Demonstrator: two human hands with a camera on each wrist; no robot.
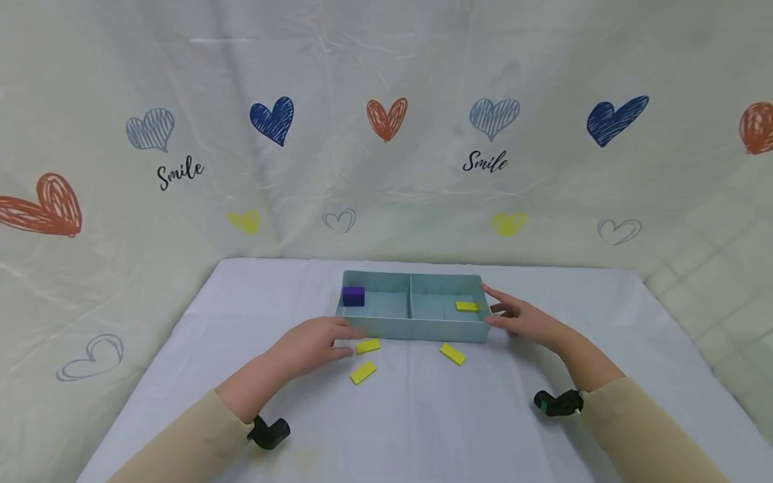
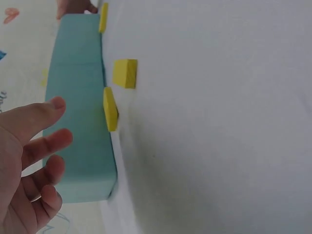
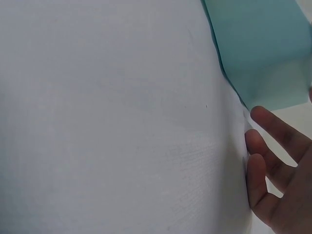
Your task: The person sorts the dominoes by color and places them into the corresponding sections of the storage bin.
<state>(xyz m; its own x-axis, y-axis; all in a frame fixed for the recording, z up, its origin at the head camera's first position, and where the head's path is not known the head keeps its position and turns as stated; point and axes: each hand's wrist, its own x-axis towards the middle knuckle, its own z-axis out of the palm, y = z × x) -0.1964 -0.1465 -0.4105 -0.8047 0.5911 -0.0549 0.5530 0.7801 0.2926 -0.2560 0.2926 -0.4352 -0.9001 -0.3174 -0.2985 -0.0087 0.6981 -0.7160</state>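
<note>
A light teal box (image 1: 417, 329) with two compartments stands near the table's far edge. The left compartment holds a purple block (image 1: 353, 296); in the right one lies a yellow block (image 1: 467, 306). My left hand (image 1: 314, 345) hovers by the box's front left corner, its fingers loosely bent and apart in the left wrist view, with nothing in them. Close to its fingertips is one yellow block (image 1: 368, 345), and another yellow block (image 1: 363, 372) lies nearer to me. At the box's right end, my right hand (image 1: 528, 322) has its fingers spread beside the wall; contact is unclear.
A third loose yellow block (image 1: 453, 353) lies in front of the right compartment. White cloth (image 1: 410, 422) covers the table. Behind it hangs a pale sheet (image 1: 386, 181) printed with hearts. Each sleeve end carries a black wrist device (image 1: 270, 433).
</note>
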